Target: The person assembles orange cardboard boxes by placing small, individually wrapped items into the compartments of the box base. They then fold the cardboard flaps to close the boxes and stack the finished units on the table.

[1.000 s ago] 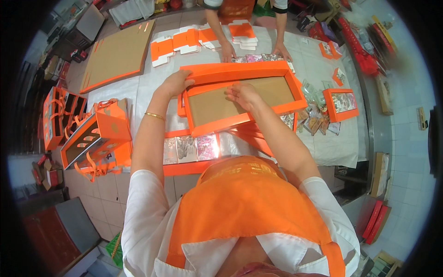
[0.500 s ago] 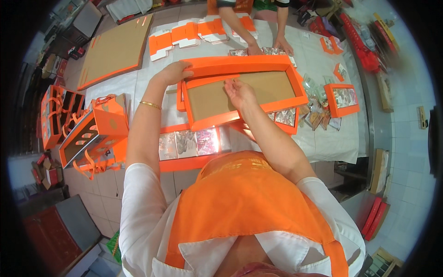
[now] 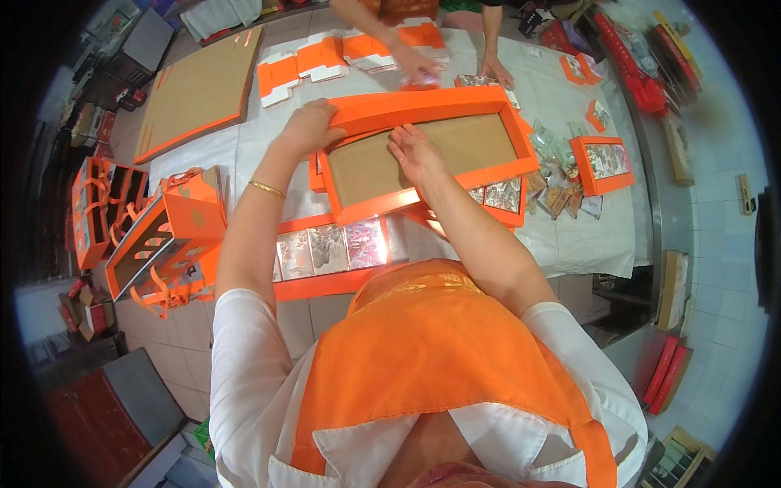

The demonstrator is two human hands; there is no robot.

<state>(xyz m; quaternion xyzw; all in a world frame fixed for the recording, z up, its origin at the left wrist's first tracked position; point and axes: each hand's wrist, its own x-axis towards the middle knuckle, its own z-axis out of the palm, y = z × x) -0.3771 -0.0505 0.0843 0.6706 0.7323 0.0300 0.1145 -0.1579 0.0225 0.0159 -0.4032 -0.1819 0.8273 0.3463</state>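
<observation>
— On the white-covered table [image 3: 569, 244], dead centre: how far along is that orange lid [image 3: 423, 150]?
— It lies upside down, brown inside up, resting over other orange trays. Left hand [image 3: 307, 128] grips its far-left corner, fingers curled over the rim. Right hand [image 3: 415, 153] lies flat and open inside, pressing the brown liner, holding nothing.
— So the liner's seated?
— Looks so; I'd judge it's being smoothed down, not yet closed onto anything.
— And around it?
— A filled tray of foil packets [image 3: 329, 248] waits just below; finished handled boxes [image 3: 167, 236] stand at the left. Across the table, another person's hands [image 3: 423, 61] sort flat orange pieces [image 3: 321, 57].
</observation>
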